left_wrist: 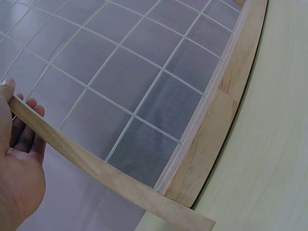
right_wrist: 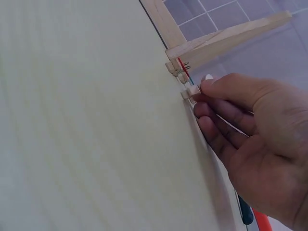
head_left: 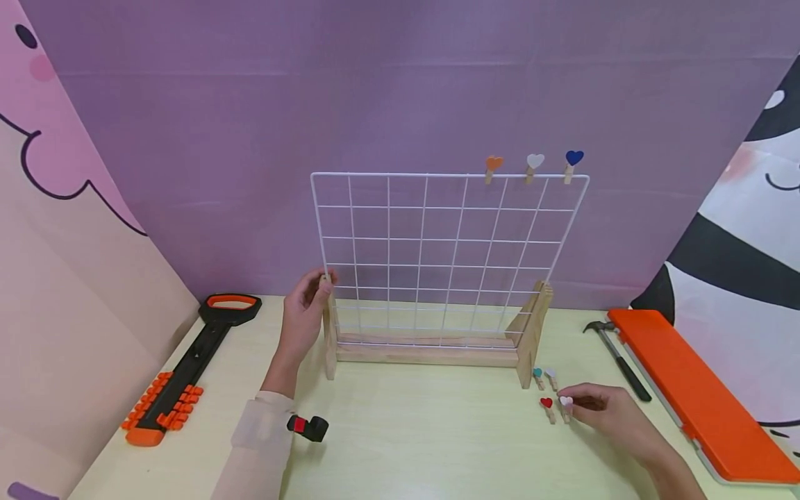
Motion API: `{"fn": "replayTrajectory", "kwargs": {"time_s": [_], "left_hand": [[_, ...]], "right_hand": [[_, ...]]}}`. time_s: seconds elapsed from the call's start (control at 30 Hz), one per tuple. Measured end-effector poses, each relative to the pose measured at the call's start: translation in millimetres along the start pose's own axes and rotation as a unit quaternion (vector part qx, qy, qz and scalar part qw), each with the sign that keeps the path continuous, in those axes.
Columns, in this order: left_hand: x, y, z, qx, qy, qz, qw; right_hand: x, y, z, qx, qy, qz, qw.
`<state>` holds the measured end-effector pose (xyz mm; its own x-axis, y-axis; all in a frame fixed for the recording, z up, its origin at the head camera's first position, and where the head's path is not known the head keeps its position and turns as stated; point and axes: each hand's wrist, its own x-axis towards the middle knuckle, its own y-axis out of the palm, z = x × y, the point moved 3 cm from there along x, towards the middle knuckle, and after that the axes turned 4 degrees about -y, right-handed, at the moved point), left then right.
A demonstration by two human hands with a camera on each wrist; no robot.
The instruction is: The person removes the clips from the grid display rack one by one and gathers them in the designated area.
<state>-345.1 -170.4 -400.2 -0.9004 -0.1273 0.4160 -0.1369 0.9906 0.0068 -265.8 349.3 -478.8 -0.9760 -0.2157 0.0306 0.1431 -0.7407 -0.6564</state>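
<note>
A white wire grid [head_left: 425, 239] stands upright in a wooden stand [head_left: 425, 355]. My left hand [head_left: 304, 316] grips the top of the stand's left upright at the grid's edge, thumb in front and fingers behind. Clipped along the grid's top right are small clothespins with hearts: orange [head_left: 494, 164], white [head_left: 534, 162] and blue [head_left: 573, 158]. On the table, my right hand [head_left: 609, 413] pinches a clothespin with a pale heart [head_left: 566, 402] between thumb and fingertips. Beside it lie clothespins with a red heart [head_left: 546, 403], a teal heart [head_left: 537, 373] and a whitish heart [head_left: 551, 373].
A hammer [head_left: 619, 361] and a long orange case [head_left: 700, 396] lie at the right. At the left is a black tool holder [head_left: 194, 357] with an orange-trimmed handle and orange clips. A purple backdrop [head_left: 400, 90] rises behind the table [head_left: 400, 430].
</note>
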Motion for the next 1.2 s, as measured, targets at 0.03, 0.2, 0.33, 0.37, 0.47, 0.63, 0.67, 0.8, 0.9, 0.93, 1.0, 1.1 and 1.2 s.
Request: {"fn": "replayTrajectory", "kwargs": {"time_s": [0.03,0.2,0.33,0.37,0.47,0.63,0.67,0.8,0.9,0.93,1.0,1.1,1.2], "left_hand": [[-0.1,-0.1,-0.2,0.000,0.001,0.000,1.0000],[-0.7,-0.3,-1.4,0.003,0.001,0.001,1.0000],[-1.0,-1.0,-2.6,0.006,0.005,0.003,1.0000],[-1.0,-1.2,-3.1,0.006,0.006,0.003,1.0000],[-1.0,-2.0,-3.5,0.009,0.007,0.003,0.9999],[-1.1,-2.6,-3.1,0.009,0.002,0.002,1.0000],[-1.2,-2.6,-3.1,0.009,0.001,0.002,1.0000],[-2.0,-2.9,-2.8,0.005,-0.001,-0.002,1.0000],[-2.1,-2.6,-3.1,0.000,0.000,-0.006,1.0000],[-1.9,-2.4,-3.0,0.000,0.000,-0.007,1.0000],[-1.6,-1.6,-3.4,0.001,0.001,-0.007,1.0000],[-1.5,0.0,-4.2,0.002,0.002,-0.002,1.0000],[-1.6,0.5,-3.7,0.003,0.002,0.000,1.0000]], "right_hand": [[0.1,1,0,-0.001,-0.001,-0.002,1.0000],[0.8,4,-2,-0.005,-0.014,-0.019,0.9997],[2.2,6,-3,0.001,-0.027,-0.031,0.9992],[2.5,6,-3,0.001,-0.029,-0.034,0.9990],[3.1,7,-3,-0.005,-0.035,-0.042,0.9985],[3.0,6,-1,-0.016,-0.044,-0.044,0.9979],[2.9,5,0,-0.018,-0.045,-0.041,0.9980],[2.6,1,0,-0.030,-0.039,-0.032,0.9983],[2.3,-5,0,-0.035,-0.037,-0.035,0.9981],[2.3,-8,0,-0.036,-0.039,-0.037,0.9979],[1.5,-15,1,-0.033,-0.039,-0.044,0.9977],[1.0,-29,9,-0.011,-0.037,-0.053,0.9979],[3.8,-46,30,0.002,-0.056,-0.061,0.9965]]}}
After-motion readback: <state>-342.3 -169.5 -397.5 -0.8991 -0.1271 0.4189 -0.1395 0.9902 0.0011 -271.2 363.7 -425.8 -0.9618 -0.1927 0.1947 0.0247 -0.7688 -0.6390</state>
